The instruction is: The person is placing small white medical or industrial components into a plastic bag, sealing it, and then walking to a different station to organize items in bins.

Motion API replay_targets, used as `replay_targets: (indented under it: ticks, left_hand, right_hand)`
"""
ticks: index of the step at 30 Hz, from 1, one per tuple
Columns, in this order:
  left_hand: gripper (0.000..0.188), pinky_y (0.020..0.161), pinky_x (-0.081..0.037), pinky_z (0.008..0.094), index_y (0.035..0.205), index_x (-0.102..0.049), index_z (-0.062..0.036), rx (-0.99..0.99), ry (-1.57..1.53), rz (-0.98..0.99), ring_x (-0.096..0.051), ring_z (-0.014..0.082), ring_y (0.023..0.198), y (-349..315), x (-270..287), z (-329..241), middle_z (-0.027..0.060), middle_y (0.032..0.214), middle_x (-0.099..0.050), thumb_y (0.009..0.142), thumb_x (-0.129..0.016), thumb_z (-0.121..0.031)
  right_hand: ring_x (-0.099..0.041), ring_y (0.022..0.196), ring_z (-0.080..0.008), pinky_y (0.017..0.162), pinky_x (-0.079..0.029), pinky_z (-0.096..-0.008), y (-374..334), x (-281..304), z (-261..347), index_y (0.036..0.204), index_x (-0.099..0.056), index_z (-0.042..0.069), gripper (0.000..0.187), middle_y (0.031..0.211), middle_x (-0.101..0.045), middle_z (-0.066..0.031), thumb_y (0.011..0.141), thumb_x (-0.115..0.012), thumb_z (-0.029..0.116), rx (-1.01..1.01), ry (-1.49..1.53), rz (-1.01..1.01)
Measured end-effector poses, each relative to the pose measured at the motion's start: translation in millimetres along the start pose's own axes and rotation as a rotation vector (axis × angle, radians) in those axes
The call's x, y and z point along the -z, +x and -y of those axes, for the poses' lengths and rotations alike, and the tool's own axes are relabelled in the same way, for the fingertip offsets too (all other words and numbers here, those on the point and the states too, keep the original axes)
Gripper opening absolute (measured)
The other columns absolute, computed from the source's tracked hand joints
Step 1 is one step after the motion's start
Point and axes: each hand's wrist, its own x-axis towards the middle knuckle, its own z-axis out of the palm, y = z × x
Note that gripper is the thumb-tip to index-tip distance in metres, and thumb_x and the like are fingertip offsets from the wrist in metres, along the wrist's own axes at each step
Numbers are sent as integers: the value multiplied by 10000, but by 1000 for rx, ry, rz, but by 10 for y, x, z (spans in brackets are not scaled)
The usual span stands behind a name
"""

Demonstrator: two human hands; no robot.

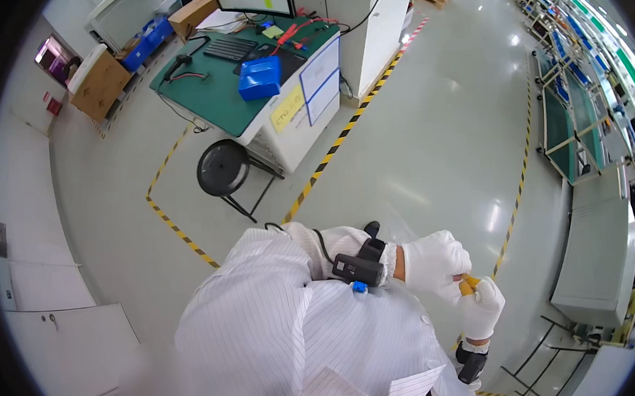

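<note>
My left hand (pixel 435 263), in a white glove with a bare fingertip showing, is closed in a pinch at the right of the view. Against it sits my right hand (pixel 481 310), also white-gloved, with its fingers curled in. Between the two hands is a small yellow piece (pixel 469 284), gripped from both sides. It looks soft, but its exact kind is hard to make out. A black strapped device (pixel 359 269) is on my left forearm, and another black device (pixel 471 365) is on my right wrist.
A green-topped desk (pixel 214 95) carries a keyboard (pixel 230 49), a monitor and a blue bin (pixel 260 78). Beside it stands a black round stool (pixel 223 168). Yellow-black tape (pixel 329 155) marks the grey floor. Racks (pixel 576 106) and a grey cabinet (pixel 594 252) line the right.
</note>
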Motion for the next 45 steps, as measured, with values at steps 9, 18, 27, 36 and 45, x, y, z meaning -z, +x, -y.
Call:
replay_targets:
  ticks: [9,18,27,36,45]
  left_hand:
    - [111,618,-468,401,715,-639,-82,-53,-6,73,-618,273,672,2336,79,1718,65,710,-629,754,-676,-179]
    - [135,599,-448,427,730,-644,-84,-55,-23,36,-589,300,647,4316,-501,3575,70,684,-603,728,-707,-203]
    - [141,600,-448,433,687,-616,-75,44,-151,-138,-580,330,640,6608,-703,4811,95,673,-597,647,-716,-165]
    - [93,631,-482,424,683,-646,-87,69,-163,-188,-625,312,709,8464,-823,6808,78,721,-648,669,-713,-151]
    - [92,699,-431,408,754,-605,-127,23,-86,21,-585,273,742,10804,-635,8470,34,749,-576,756,-696,-114]
  right_hand:
    - [-535,609,-212,581,-437,-299,2335,368,-1395,827,-632,-7,144,714,-568,-92,740,-738,-51,-99,82,-40]
    - [-533,616,-211,582,-433,-301,4399,497,-3246,826,-636,-10,125,716,-572,-81,750,-719,-64,-152,218,-63]
    - [-529,657,-194,607,-418,-296,6692,1355,-4758,840,-625,-16,143,748,-562,-81,739,-678,-101,11,229,50]
    - [-549,727,-181,658,-431,-283,8929,1385,-6389,859,-601,-15,176,816,-584,-88,733,-664,-121,-8,279,-60]
    - [-560,637,-195,583,-424,-283,11043,2013,-7694,803,-626,-5,104,746,-591,-87,740,-686,-62,-86,205,-143]
